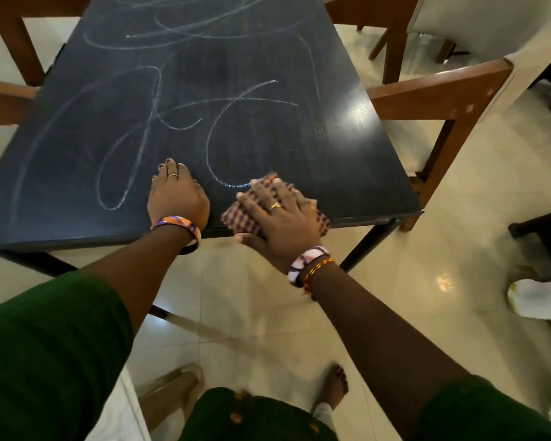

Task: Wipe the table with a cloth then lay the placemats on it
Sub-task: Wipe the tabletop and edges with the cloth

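Note:
A dark square table [299, 138] fills the upper middle of the view, its top covered in white chalk scribbles. A checked purple-and-cream cloth [236, 214] lies at the table's near edge. My right hand [280, 214] presses flat on the cloth with fingers spread, just below the end of a chalk curve. My left hand [175, 192] rests flat on the bare tabletop a little to the left of the cloth, holding nothing. No placemats are in view.
Wooden chairs with pale cushions stand around the table: one at the right [442, 90], one at the left [4, 100], one near my legs [169, 389]. A glossy tiled floor [268, 313] lies below. Another person's foot [522, 275] shows at the right edge.

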Motion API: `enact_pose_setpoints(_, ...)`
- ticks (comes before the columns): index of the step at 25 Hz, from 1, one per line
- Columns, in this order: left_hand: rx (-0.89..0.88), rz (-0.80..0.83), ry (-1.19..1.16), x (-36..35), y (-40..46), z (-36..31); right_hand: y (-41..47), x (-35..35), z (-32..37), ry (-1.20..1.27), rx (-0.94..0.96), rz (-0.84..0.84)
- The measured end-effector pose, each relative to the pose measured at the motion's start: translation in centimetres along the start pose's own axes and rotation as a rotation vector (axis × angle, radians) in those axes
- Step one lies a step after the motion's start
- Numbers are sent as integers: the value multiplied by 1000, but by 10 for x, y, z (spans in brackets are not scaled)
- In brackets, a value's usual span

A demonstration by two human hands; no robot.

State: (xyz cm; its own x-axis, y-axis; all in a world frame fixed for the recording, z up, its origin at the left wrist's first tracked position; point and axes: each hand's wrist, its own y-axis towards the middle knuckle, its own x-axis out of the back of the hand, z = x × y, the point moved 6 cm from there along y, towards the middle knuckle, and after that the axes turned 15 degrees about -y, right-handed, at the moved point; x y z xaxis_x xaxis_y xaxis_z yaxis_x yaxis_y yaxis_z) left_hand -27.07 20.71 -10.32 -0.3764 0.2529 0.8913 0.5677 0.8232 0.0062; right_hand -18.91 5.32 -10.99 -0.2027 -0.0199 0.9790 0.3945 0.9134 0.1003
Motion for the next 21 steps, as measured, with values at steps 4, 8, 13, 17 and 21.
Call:
enact_pose_setpoints(4, -148, 14, 1, 19, 6, 21, 17, -3, -25, 52, -83, 71)
enact_pose_setpoints(8, -176, -26, -91, 22, 7, 31, 56, -14, -62, 107, -445, 230)
enact_pose_setpoints(13, -150, -40, -119, 21, 10, 32, 89, 3, 47, 96, -85, 175)
enact_pose_setpoints(17, -160, -42, -114, 22, 10, 32, 67, -1, 1, 46, -154, 163)
enact_pose_setpoints(21, -159, -29, -87, 21, 10, 30, 56, -13, -95, 58, -580, 328)
